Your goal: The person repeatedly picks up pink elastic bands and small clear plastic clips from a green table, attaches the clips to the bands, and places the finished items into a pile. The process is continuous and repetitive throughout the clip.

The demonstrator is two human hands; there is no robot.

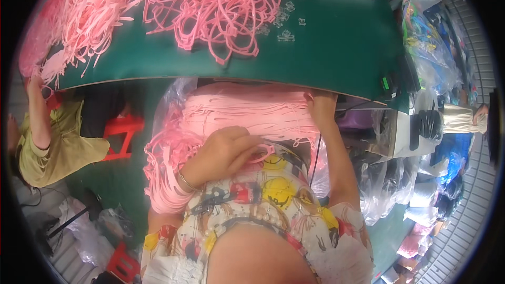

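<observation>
Right grip (322, 107) touches the right end of the pink strap bundle (244, 111).

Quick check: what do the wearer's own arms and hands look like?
Both the left hand and right hand are ungloved. The left wrist wears a thin bracelet; none shows on the right. The short sleeves are white with a yellow, red and dark print. No cables or markings show on the arms.

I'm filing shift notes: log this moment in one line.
left hand: curled beside pink loop; right hand: at pink strap bundle's right end; green table: tangled pink straps, clear pieces
</observation>
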